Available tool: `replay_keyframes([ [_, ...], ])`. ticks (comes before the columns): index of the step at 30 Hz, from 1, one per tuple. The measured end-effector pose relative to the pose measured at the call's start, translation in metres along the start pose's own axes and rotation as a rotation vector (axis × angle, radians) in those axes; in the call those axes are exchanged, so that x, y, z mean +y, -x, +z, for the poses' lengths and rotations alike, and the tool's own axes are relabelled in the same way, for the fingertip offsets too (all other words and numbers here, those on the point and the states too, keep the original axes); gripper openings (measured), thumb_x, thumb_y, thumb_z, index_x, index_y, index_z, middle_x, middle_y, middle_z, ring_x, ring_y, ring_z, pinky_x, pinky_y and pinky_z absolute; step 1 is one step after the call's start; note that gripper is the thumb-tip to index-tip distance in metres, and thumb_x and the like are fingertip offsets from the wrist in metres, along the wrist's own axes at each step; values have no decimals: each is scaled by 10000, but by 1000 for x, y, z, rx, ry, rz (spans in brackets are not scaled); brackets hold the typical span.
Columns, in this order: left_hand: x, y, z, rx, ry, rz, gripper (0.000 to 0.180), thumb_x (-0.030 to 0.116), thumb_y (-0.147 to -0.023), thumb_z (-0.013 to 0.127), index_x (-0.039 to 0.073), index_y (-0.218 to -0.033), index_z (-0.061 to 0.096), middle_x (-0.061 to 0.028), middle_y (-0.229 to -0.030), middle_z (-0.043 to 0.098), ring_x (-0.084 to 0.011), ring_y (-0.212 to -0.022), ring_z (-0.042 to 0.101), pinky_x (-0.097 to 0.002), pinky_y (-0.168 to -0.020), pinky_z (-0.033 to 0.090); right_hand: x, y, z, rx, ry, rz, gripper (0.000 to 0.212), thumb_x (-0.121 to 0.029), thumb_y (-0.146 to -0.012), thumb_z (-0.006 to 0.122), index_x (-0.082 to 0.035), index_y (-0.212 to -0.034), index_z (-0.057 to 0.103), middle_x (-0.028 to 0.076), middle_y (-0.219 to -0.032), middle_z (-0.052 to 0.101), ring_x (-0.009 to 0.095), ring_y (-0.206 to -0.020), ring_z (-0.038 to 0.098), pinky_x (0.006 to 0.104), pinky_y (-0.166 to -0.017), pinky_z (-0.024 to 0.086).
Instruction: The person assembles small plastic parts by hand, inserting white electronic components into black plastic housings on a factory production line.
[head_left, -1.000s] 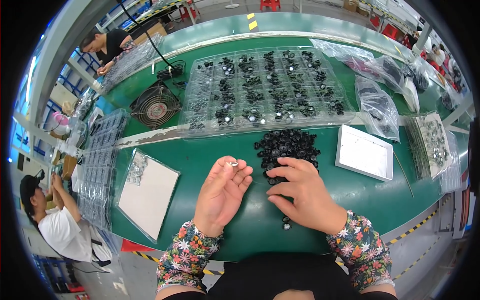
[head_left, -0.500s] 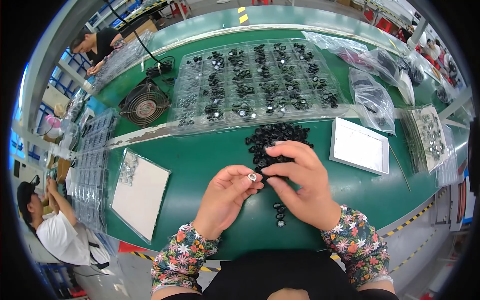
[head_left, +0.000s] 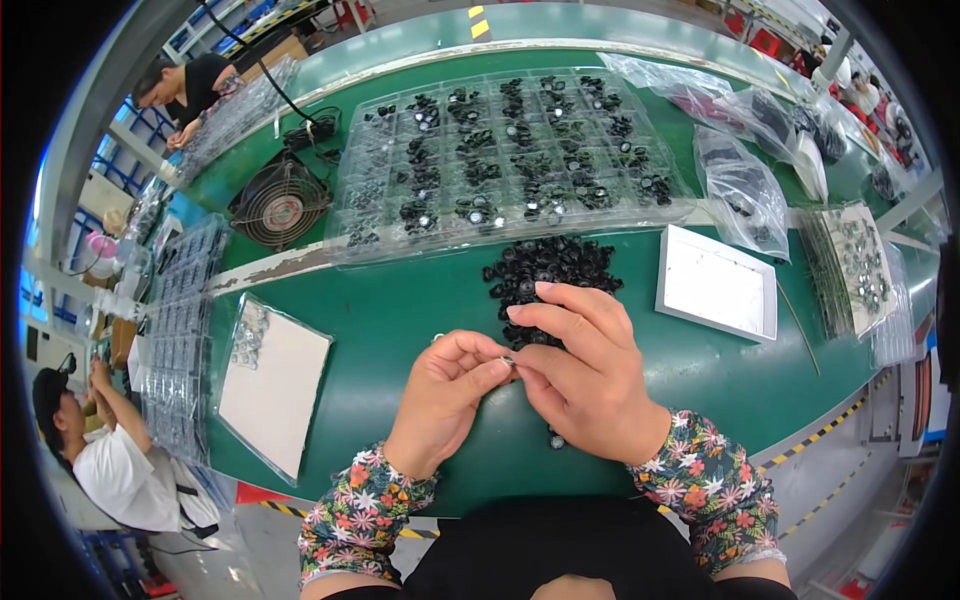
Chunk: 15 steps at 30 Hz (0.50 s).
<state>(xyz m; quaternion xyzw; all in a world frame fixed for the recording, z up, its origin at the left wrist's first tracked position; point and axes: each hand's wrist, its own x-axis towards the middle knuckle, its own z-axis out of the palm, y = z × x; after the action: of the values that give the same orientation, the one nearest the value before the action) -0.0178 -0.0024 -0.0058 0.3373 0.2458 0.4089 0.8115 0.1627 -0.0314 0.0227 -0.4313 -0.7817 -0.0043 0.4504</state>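
Pinching tiny silvery part (head_left: 509,360) between both hands, left hand (head_left: 447,395) and right hand (head_left: 585,385) fingers closing narrow on it, right over green bench (head_left: 400,310). Heap of black parts (head_left: 548,268) sitting just beyond for easy grabbing, clear compartment tray (head_left: 500,150) waiting behind.

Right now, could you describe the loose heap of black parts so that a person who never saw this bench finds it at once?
Start from the long green workbench. In its middle, just in front of the large clear compartment tray, lies the pile of small black round parts, directly beyond the right hand. Unlike the black parts sorted into the tray's pockets, these lie heaped loose on the bare green surface.
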Motion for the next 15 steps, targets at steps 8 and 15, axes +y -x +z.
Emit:
replay_keyframes([
  [8,0,0,-1,-15,15,-31,99,-8,-896,621,5,-992,599,-102,-986,665,-164,-923,642,-296,-870,521,1,0,1,-17,-48,35,139,-28,-674,711,-31,-792,639,88,-1139,604,304,-1143,537,466,-917,427],
  [15,-2,0,0,-13,1,-34,105,-29,-893,615,0,-993,603,-110,-989,665,-173,-923,644,-303,-873,526,0,2,2,-30,-160,128,111,5,-674,696,-30,-762,638,93,-1153,607,317,-1161,534,442,-925,447],
])
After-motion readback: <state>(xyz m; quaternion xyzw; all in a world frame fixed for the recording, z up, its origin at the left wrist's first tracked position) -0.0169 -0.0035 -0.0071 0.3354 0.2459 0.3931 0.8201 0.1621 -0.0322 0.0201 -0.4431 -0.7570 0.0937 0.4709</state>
